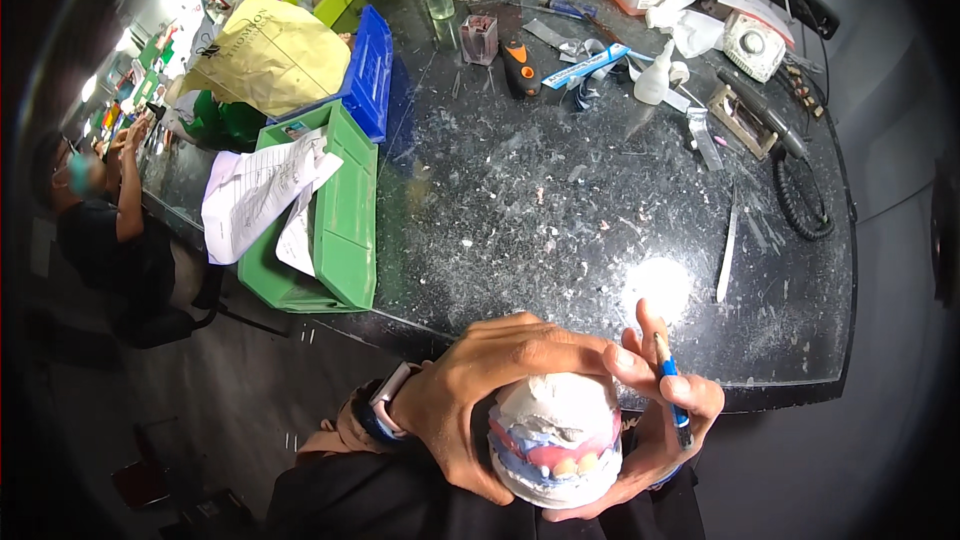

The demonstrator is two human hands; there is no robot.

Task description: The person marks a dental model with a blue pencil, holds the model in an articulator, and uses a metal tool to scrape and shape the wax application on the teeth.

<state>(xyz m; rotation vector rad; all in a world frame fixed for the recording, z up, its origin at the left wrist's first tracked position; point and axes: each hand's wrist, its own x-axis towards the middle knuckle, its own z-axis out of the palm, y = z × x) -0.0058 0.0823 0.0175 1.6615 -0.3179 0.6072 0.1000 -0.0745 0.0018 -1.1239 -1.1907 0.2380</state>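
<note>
A white plaster dental model (555,398), with pink wax gums, bluish material and a few teeth, is held just off the table's near edge. My left hand (480,365) curls round its left side and top, fingers closed against it. A blue pencil (672,380) stands nearly upright between the fingers of my right hand (650,440), its point upward. That same hand also supports the model's lower right side. Part of the right palm is hidden behind the model.
Papers (262,190) lie over a green bin (350,230); a blue bin (372,75) behind carries a yellow bag (265,55). A metal blade (727,245), dropper bottle (654,78) and corded handpiece (762,112) lie on the dusty black table (500,230). Another person (110,220) sits at far left.
</note>
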